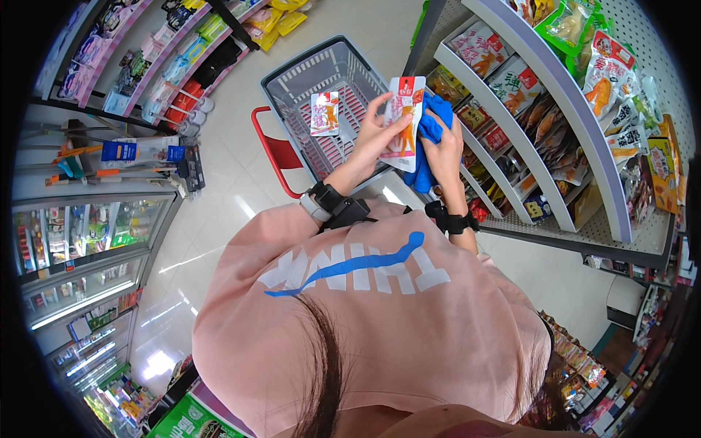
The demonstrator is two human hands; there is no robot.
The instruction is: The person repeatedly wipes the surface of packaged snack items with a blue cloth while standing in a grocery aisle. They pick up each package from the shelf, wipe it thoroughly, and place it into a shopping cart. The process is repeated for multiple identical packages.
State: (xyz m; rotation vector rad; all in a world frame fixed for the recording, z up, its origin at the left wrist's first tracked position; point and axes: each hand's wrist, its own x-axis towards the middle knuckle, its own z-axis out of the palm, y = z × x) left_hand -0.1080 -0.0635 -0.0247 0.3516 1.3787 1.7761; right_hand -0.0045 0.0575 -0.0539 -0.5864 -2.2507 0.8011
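Observation:
My left hand grips a white snack pouch with a red top and a picture of orange-brown food on its front. On the pouch's right side, my right hand is closed around a bunched blue cloth, which hangs below the fingers and touches or nearly touches the pouch. A similar snack pouch lies in the grey shopping basket to the left of my hands. The basket's red handle is folded out to the left.
Close on the right stands a shelf rack of packaged snacks with white shelf edges. Another rack with packaged goods is at the upper left, near yellow packs by the floor. Glass-door coolers line the left side.

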